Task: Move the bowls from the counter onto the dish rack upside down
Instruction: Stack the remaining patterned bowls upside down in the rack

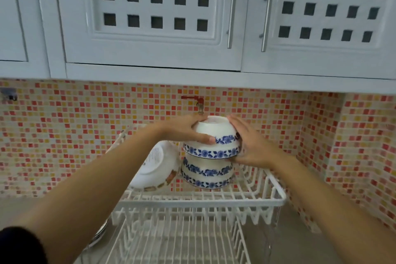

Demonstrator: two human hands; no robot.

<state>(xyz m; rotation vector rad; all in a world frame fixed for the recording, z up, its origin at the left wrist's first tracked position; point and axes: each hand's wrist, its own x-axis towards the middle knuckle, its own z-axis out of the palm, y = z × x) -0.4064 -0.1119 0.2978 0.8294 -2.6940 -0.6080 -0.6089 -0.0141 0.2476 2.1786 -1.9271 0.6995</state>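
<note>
Bowls (211,148), inverted at frame centre, are clasped between left hand (182,129) and right hand (252,146); lower them squarely onto the stack (206,174) in the dish rack (276,197).

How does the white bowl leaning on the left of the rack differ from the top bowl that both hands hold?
The leaning bowl stands tilted on its side, showing its base; the top bowl sits upside down on a stack. The leaning bowl has brownish rim decoration, the top bowl blue flowers. The left hand and right hand touch only the top bowl. Both are white, on the dish rack.
</note>
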